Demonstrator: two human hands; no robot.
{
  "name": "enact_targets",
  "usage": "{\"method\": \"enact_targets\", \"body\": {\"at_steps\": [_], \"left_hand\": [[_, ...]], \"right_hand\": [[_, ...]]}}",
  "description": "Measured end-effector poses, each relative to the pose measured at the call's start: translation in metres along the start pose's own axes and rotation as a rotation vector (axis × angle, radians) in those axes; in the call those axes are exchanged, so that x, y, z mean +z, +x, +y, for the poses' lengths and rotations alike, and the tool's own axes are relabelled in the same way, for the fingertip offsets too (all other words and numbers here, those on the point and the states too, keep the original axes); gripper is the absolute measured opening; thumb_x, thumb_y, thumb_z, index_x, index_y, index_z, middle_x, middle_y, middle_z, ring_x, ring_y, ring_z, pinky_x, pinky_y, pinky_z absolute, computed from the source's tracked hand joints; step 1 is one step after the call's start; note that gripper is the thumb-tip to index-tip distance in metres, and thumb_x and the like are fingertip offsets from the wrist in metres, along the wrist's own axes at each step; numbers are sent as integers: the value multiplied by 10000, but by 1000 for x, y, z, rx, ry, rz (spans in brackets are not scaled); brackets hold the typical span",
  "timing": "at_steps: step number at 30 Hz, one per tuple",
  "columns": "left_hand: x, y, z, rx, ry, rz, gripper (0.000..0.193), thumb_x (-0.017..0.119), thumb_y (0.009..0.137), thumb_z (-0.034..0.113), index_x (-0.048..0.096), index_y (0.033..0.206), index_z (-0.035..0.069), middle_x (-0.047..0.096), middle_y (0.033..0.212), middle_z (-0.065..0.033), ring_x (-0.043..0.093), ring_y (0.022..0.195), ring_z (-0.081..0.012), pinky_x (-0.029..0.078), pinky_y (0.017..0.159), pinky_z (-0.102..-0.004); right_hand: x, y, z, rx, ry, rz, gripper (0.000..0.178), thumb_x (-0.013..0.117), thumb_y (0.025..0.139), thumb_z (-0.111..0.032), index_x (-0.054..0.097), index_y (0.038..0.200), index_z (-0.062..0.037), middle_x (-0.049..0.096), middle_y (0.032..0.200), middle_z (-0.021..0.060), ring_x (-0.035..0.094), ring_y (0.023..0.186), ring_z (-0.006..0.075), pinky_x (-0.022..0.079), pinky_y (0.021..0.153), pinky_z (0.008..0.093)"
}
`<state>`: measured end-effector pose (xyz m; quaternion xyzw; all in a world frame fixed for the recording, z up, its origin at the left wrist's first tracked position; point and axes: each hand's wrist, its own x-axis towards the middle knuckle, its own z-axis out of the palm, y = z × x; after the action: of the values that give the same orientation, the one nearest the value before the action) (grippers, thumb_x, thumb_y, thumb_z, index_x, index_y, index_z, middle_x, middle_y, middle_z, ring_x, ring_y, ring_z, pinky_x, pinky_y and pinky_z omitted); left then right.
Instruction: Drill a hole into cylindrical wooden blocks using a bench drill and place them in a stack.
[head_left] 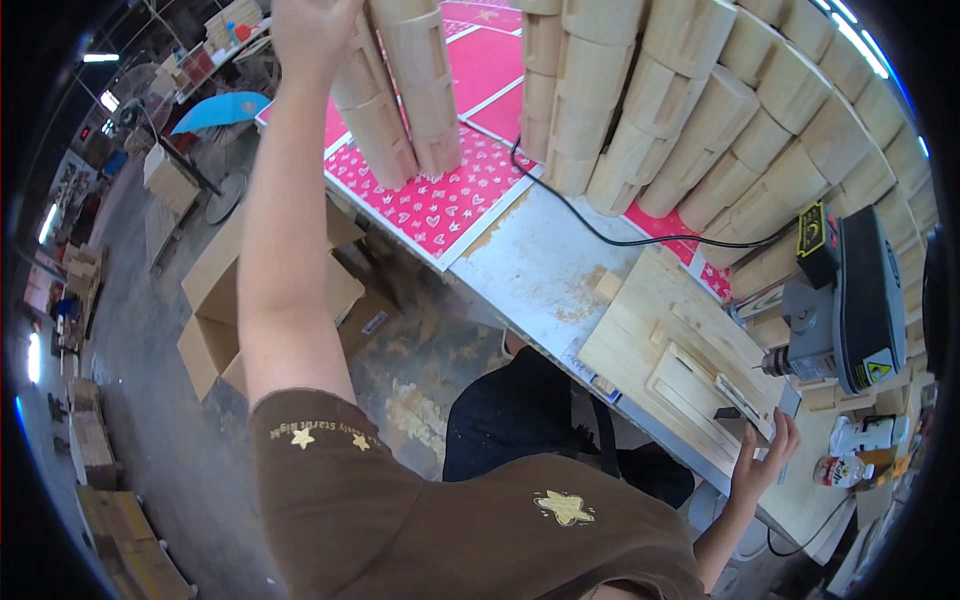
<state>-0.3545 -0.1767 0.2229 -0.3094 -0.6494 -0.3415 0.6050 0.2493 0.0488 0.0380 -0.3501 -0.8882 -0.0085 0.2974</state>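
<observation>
My left arm reaches far up to the top edge, where my left hand (312, 40) is beside a tall stack of pale wooden blocks (370, 115). Its fingers are blurred and partly cut off, so whether it grips a block cannot be told. At the lower right, my right hand (762, 462) has its fingers apart at the near end of a wooden jig (690, 385), close to a small black piece (728, 413). No workpiece shows in its fingers. Just beyond it hangs a drill (865, 300) with its chuck (776, 362) over the jig's end.
More stacks of wooden blocks (665, 90) line the table's far side on pink patterned sheets (420, 205). A black cable (620, 243) crosses the worktop. An open cardboard box (215, 310) stands on the floor at left. A bottle (842, 471) lies right of my right hand.
</observation>
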Motion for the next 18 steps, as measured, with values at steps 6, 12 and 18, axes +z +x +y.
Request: {"method": "enact_targets", "body": {"at_steps": [6, 12, 18], "left_hand": [[-26, -152, -40, -748, -212, -181, 1082, 847, 585, 428, 255, 1350, -57, 322, 1362, -221, 302, 1298, -331, 254, 1078, -416], [-18, -255, -66, -1210, -573, -312, 1036, 612, 785, 586, 86, 1435, -27, 144, 1486, -226, 141, 1385, -318, 175, 1113, -422], [5, -249, -56, -1381, -818, -180, 886, 257, 888, 678, 31, 1461, 41, 113, 1512, -169, 131, 1392, -290, 156, 1117, -378]], "right_hand": [[27, 31, -106, -329, 491, -144, 401, 683, 709, -51, 544, 1083, -11, 527, 1038, 180, 496, 976, 360, 393, 871, 427], [129, 101, -231, -437, 970, -448, 387, 664, 793, -144, 542, 1134, -6, 536, 1123, 169, 524, 1017, 317, 403, 899, 333], [231, 212, -347, 244, 1529, -755, 689, 413, 931, -516, 300, 1390, -15, 324, 1428, 173, 305, 1318, 264, 198, 1086, 433]]}}
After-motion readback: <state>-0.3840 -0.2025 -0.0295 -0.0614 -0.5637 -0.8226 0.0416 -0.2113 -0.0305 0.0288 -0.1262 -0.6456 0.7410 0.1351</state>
